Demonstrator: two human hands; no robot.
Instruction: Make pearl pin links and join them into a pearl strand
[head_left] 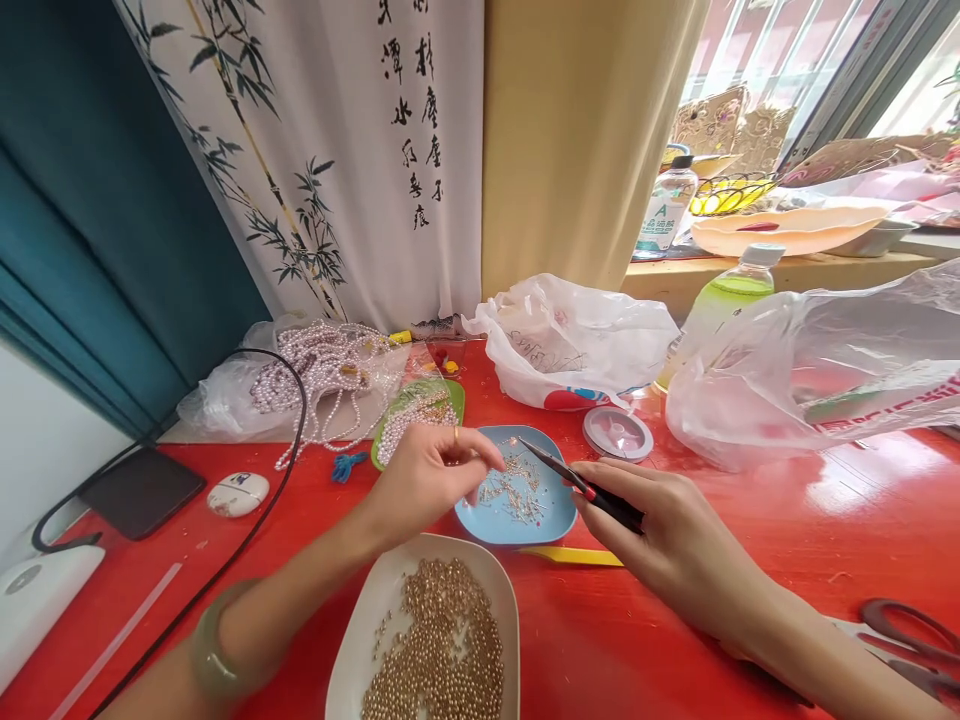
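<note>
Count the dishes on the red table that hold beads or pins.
3. A blue dish of pins sits under both hands' fingertips; a white dish of gold beads lies nearest the camera; a green dish of pearl strands lies behind the left hand. Bags may hide others.

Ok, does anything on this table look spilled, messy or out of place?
Nothing looks spilled. The pins stay inside the blue dish, the gold beads inside the white dish. Only the pearl strands sprawl loosely off their plastic bag, one strand trailing onto the red table.
</note>
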